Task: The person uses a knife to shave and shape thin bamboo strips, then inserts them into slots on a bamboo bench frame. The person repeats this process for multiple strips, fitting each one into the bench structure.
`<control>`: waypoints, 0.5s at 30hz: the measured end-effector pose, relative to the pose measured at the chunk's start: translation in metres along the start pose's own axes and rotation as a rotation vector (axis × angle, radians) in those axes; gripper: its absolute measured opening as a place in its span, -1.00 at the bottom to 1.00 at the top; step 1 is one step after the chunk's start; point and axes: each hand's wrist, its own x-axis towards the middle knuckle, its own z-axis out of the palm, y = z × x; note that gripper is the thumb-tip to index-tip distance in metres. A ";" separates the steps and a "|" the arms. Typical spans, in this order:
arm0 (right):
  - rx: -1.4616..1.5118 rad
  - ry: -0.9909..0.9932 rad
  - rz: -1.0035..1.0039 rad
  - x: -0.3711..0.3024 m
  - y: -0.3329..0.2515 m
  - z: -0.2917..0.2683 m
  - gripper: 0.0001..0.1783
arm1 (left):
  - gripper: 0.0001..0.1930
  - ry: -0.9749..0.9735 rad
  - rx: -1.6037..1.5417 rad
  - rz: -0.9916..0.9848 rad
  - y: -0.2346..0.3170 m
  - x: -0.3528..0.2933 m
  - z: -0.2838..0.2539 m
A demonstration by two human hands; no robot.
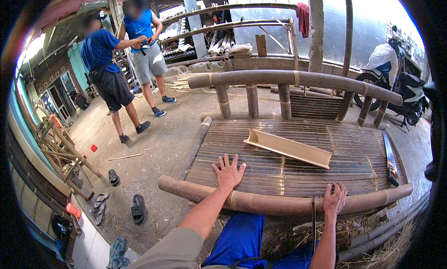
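My olive-grey sleeve [170, 248] and blue trousers [237, 238] lie closest, at the lower edge, below the thick bamboo front rail [274, 202] of the slatted tabletop [223, 138]; my left grip [229, 175] is open, palm down and fingers spread on the slats just past that rail, holding nothing I can see; my right grip [334, 199] is curled at the rail farther right, knuckles up, and I cannot tell whether it is closed around anything; a thin dark strip [314, 217] runs down across the rail just to its left. The split bamboo piece [288, 149] lies on the slats beyond both my grips, untouched, its pale hollow side up; it slants from its far end, up and to the right of my left fingertips, to its nearer end, a little beyond my right grip; a handsaw [389, 152] lies well to the right of my right grip, by the tabletop's right edge, its dark handle toward me; the raised bamboo backrest [293, 78] stands behind the split piece.
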 end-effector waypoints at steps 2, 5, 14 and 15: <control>-0.002 -0.002 0.000 0.000 0.000 0.000 -0.65 | -0.28 0.020 -0.003 0.009 -0.001 0.000 0.002; 0.000 -0.005 -0.003 0.000 0.001 0.000 -0.65 | -0.27 0.059 -0.007 0.027 -0.003 0.001 0.006; 0.013 -0.012 0.008 0.000 -0.001 -0.001 -0.64 | -0.28 0.071 0.003 0.031 -0.004 0.002 0.009; 0.013 -0.016 0.014 0.000 0.000 0.000 -0.63 | -0.28 0.073 0.006 0.034 -0.004 0.002 0.008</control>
